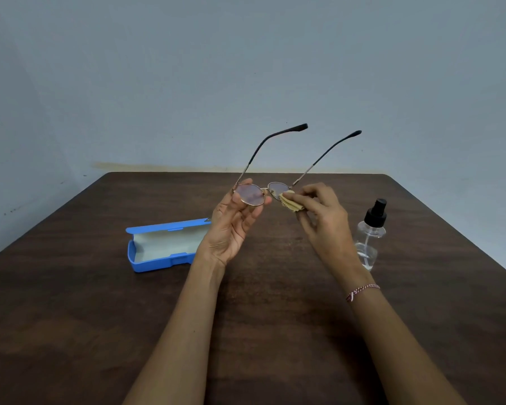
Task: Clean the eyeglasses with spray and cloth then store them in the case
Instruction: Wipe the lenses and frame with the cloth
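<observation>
Eyeglasses (250, 194): thin metal frame, rounded lenses, dark temple tips. Held in the air between the two hands, above the table (70, 317). Temples unfolded, pointing up and away from the person.

Left hand (234, 226): palm towards the camera, fingertips and thumb pinching the rim of the lens on its own side. It carries the frame.

Right hand (324, 217): back towards the camera, thumb and fingers curled, pinching the cloth (289, 204) against the lens on its side.

Cloth: small, tan, zigzag edge, folded over the lower outer part of that lens. Most of it is hidden in the right hand's fingers.

Case (164, 244): blue, hard shell, lid open, pale lining showing, nothing inside. Lies on the table to the left of the left hand; its near end is hidden behind that wrist.

Spray bottle (370, 235): clear body, black pump top, upright on the table just to the right of the right hand, partly behind its wrist.

Bracelet (362, 290): red and white cord on the right wrist.
</observation>
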Demonstrator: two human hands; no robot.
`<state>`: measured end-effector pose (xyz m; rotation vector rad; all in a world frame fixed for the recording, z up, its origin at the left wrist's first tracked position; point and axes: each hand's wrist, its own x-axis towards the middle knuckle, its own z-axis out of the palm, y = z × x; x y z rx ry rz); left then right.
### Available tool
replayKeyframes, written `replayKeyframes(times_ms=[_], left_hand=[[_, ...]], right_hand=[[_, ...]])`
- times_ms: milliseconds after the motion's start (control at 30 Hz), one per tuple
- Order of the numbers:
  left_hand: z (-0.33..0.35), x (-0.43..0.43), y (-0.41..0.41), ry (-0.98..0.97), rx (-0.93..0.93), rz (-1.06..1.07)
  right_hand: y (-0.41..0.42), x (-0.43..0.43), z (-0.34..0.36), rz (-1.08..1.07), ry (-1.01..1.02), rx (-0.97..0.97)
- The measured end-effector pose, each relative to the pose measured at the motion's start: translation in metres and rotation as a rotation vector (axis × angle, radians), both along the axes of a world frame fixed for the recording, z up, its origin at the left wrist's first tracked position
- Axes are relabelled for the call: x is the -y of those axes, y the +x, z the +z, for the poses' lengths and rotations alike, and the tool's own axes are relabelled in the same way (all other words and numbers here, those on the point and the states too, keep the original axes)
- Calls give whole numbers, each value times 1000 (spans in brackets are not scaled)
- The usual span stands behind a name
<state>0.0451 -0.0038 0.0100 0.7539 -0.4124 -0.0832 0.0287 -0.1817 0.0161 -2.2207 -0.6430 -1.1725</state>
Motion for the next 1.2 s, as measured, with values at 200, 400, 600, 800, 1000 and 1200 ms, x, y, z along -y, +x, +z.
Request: replayKeyframes(times_ms=[200,400,600,800,1000,1200], left_hand=[[-1,2,0,-117,-87,-85],[-2,7,0,-115,-105,-127],[-5,14,3,-14,-88,-68],[-9,30,4,136,-137,63],[-9,34,1,194,-126,17],[-9,31,2,171,-131,18]], right_hand=[[-1,-2,1,-30,-34,14],[-4,0,4,-95,-3,82],[-3,-1,3,-107,46,74],[-2,-6,1,-109,81,61],[-3,-14,-3,-68,68,16],[-1,-14,-4,-26,74,-25]])
